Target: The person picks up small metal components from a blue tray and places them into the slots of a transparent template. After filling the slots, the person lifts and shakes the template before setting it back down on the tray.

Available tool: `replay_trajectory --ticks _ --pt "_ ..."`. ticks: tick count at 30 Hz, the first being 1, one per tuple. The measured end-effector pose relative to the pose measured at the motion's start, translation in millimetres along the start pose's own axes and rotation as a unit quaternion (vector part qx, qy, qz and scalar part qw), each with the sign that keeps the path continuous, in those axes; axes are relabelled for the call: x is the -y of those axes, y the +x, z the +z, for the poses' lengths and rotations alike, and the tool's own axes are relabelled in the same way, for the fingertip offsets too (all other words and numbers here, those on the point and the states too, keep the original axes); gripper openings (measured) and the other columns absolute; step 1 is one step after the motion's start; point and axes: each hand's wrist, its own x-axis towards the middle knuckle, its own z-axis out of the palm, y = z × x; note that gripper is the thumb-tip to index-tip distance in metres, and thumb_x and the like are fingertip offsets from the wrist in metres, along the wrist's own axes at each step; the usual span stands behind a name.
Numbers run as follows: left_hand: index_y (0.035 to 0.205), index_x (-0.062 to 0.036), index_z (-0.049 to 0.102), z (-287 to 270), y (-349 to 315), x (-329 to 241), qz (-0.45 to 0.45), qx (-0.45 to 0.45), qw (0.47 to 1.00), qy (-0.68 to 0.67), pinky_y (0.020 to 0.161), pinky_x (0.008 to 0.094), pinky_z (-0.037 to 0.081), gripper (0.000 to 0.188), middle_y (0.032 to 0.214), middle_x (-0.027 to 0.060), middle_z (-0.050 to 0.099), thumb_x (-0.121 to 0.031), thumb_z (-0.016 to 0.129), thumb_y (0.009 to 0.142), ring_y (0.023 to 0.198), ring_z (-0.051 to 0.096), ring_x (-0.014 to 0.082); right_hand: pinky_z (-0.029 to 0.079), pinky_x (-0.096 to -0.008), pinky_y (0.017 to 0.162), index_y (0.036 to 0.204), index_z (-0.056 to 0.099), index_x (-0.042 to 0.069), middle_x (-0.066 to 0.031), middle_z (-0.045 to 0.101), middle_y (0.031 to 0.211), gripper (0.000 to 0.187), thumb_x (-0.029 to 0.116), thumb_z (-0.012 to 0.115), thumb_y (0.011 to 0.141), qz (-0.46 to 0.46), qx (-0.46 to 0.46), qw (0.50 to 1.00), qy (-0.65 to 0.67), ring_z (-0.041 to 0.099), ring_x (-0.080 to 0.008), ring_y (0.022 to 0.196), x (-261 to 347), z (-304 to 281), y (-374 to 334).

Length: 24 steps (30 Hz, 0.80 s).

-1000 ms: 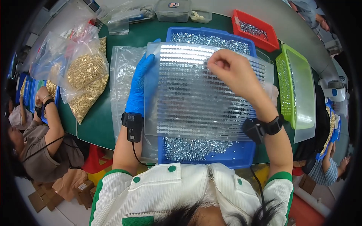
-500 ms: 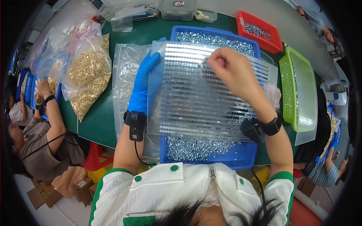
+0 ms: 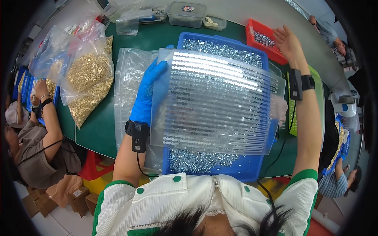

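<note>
My left hand [image 3: 147,88], in a blue glove, grips the left edge of a clear plastic plate [image 3: 158,131], thumb on top and most fingers hidden beneath. Rows of small shiny metal pieces [image 3: 204,65] sit in the plate's slots, packed at the left and sparser toward the right. The plate hangs tilted over a blue tray [image 3: 248,174] of loose small metal pieces [image 3: 197,161]. Bare and empty, my right hand [image 3: 289,44] is raised by the red tray [image 3: 280,58] at the far right, palm showing and fingers apart.
A green basket [image 3: 292,118] stands right of the plate. Bags of brass-coloured pieces [image 3: 88,72] and a flat clear bag [image 3: 126,78] lie left. Lidded plastic boxes [image 3: 186,17] line the back. Other people sit at both sides. A pinkish shape [image 3: 279,110] at the plate's right edge is unclear.
My right hand has swept off the plate, up and right to the red tray, and its curled fingers have spread. The left hand still grips the plate, which has shifted slightly toward me.
</note>
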Motion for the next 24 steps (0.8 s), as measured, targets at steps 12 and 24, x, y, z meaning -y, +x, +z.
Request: replay_trajectory --ticks 12,24 --pt "0.135 0.0033 0.028 -2 -3 -1 0.002 -0.021 0.999 0.037 0.104 0.0308 0.029 0.063 0.133 0.0143 0.040 -0.024 0.056 0.086 0.123 0.039 0.0222 0.040 -0.0291 0.092 0.118 0.051 -0.001 -0.0134 0.053 0.122 0.037 0.026 0.046 0.093 -0.056 0.061 0.982 -0.168 0.049 -0.0194 0.113 -24 -49 -129" --pt "0.134 0.0020 0.031 4 -3 1 -0.014 -0.035 0.998 0.046 0.103 0.0326 0.030 0.060 0.131 0.0143 0.042 -0.029 0.052 0.088 0.121 0.041 0.0224 0.039 -0.0196 0.054 0.102 0.058 -0.002 -0.0041 0.058 0.069 0.028 0.020 0.043 0.094 0.003 0.149 0.967 -0.206 0.051 -0.0082 0.058 -47 -81 -222"
